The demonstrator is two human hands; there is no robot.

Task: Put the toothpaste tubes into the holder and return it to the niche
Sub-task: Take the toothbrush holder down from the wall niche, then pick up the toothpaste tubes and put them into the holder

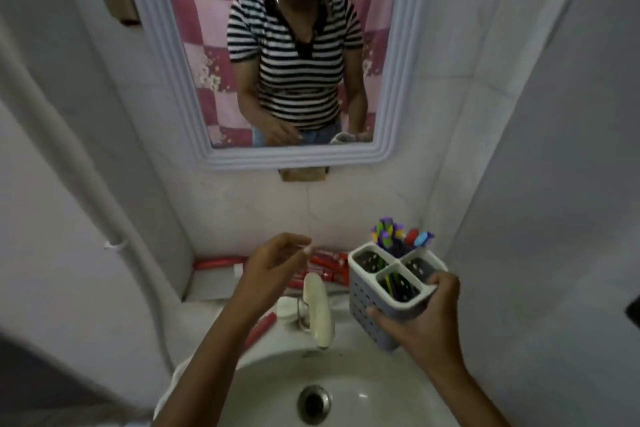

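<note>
My right hand point(420, 314) grips a grey perforated holder point(375, 291) with a white rim, held over the right side of the sink. Several coloured toothbrushes point(398, 236) stick up from its far compartment. Several red toothpaste tubes point(327, 265) lie on the ledge behind the tap. One more red tube point(218, 263) lies at the ledge's left and another red tube point(261, 328) rests on the sink's left rim. My left hand point(273, 265) hovers just above the tubes, fingers apart and empty.
A cream tap point(317, 308) stands at the back of the white sink point(363, 388), with the drain point(313, 404) below. A framed mirror point(277, 45) hangs on the tiled wall above. A white pipe point(79, 177) runs down the left wall.
</note>
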